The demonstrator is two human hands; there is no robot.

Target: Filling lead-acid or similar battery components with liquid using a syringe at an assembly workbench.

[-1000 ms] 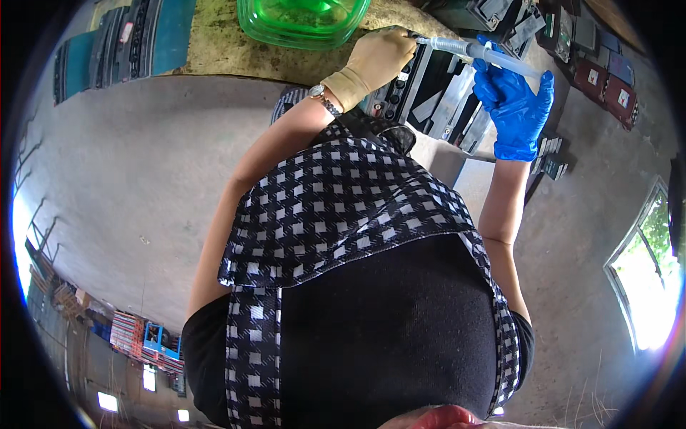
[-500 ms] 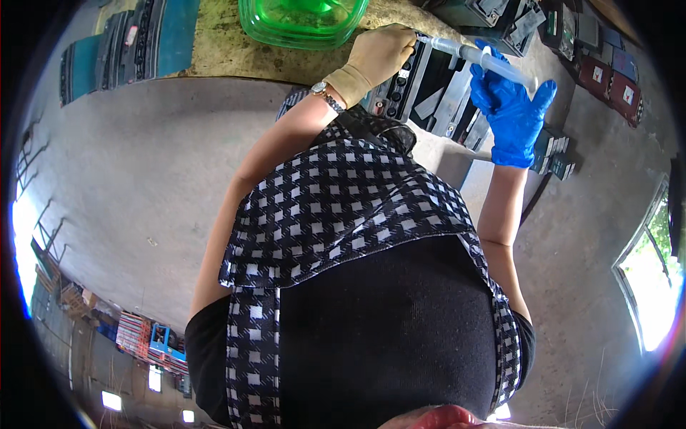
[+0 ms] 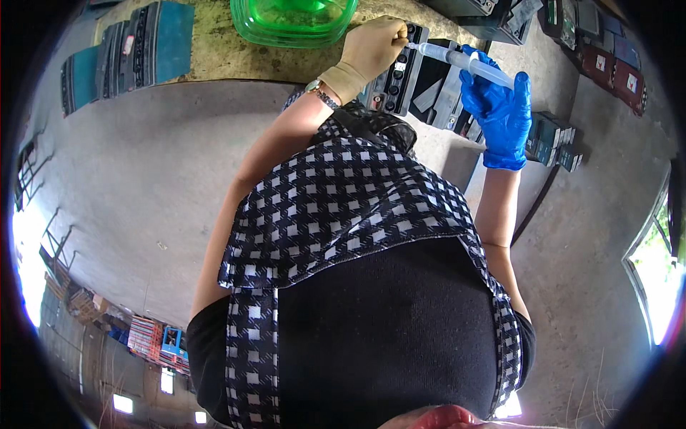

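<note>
My right hand (image 3: 500,118), in a blue glove, is closed around a clear plastic syringe (image 3: 439,53), its thumb sticking out apart from the barrel. The syringe lies nearly level, its narrow tip pointing left. Close to that tip, my left hand (image 3: 368,51) in a cream glove is pinched shut; whatever its fingertips hold is hidden. Beneath both hands stands a battery (image 3: 393,91) with a row of round black filler openings along its top. A clear plastic tub (image 3: 250,34) of bright green liquid sits just left of my left hand.
Several dark batteries with teal sides (image 3: 175,43) stand at the far left of the worn bench (image 3: 214,61). More batteries (image 3: 500,25) stand at the far right. Red-brown cases (image 3: 599,66) and small dark boxes (image 3: 550,139) are on the floor to the right.
Both hands and the syringe sit slightly further left in the picture, and the whole scene has shifted a little with the head. My grip on the syringe looks the same.
</note>
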